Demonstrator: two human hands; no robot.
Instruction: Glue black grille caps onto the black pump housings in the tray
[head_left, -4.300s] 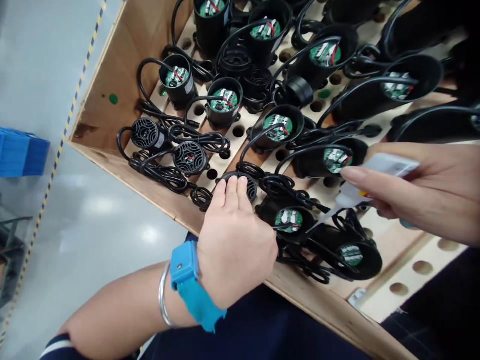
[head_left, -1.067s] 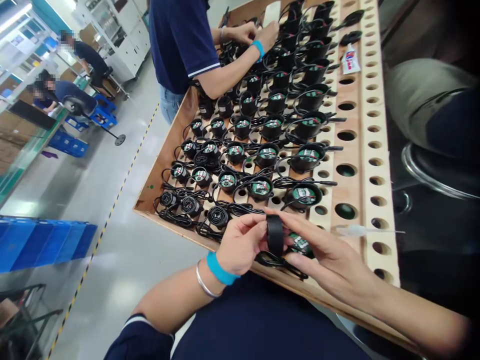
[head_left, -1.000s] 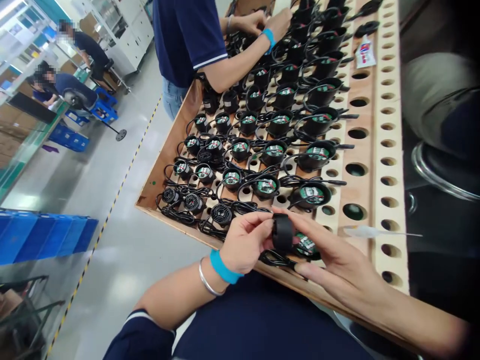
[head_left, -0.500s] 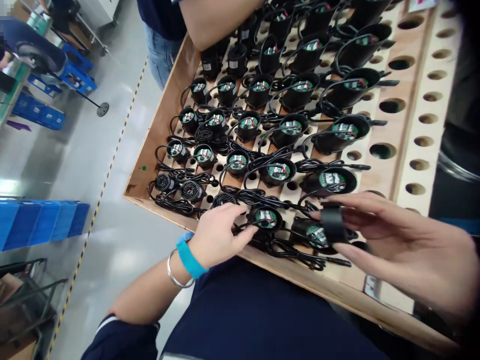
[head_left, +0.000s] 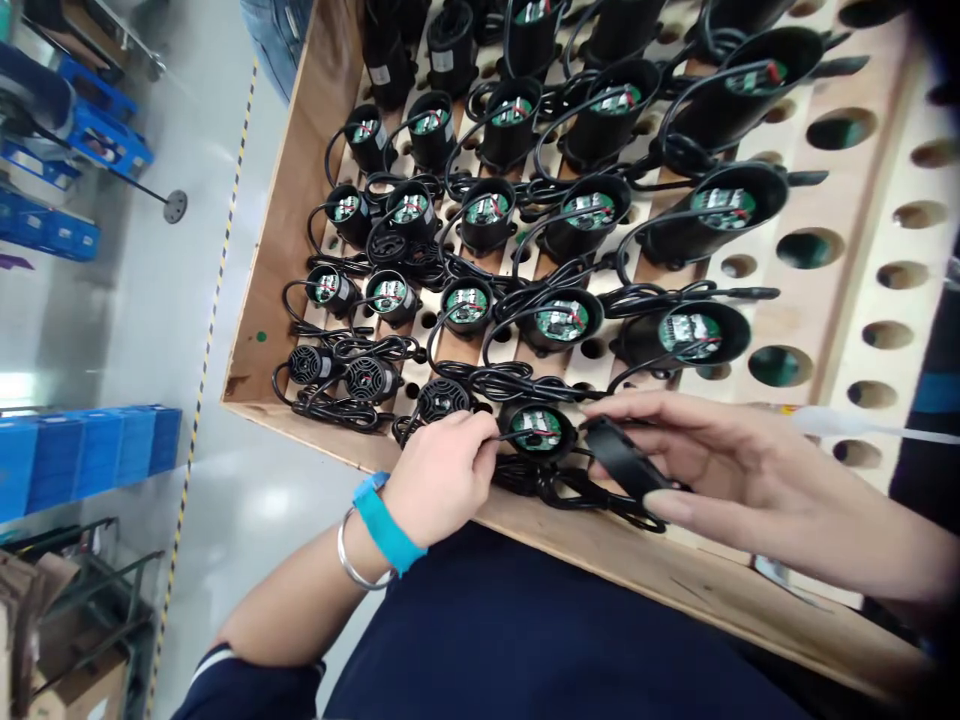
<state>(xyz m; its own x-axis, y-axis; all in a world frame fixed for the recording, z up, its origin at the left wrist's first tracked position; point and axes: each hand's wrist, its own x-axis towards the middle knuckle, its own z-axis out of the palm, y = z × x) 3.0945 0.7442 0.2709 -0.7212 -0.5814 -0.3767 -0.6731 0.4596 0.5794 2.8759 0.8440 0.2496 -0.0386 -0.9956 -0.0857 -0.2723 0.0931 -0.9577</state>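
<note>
My left hand (head_left: 450, 462), with a teal band and a silver bangle at the wrist, is closed with its fingertips on a black cable (head_left: 511, 436). That cable runs to an open black cylindrical housing (head_left: 562, 447), which has a green circuit board (head_left: 541, 430) inside. To the right of this housing, my right hand (head_left: 720, 470) grips a short black ring-shaped cap (head_left: 624, 462) between thumb and fingers, tilted on its edge. Just left of the housing is a smaller unit with a slotted black cover (head_left: 444, 402), partly behind my left hand.
Rows of black housings with boards and coiled cables (head_left: 517, 380) stand in a wooden tray (head_left: 270, 250) with round holes (head_left: 810, 247). Its front wall (head_left: 675, 575) runs close to my body. Blue bins (head_left: 90, 455) and a cart (head_left: 82, 620) are on the left.
My left fingers have closed on the cable beside the housing. My right hand has brought the cap left, nearer that housing, and tilted it. The view has moved closer to the tray.
</note>
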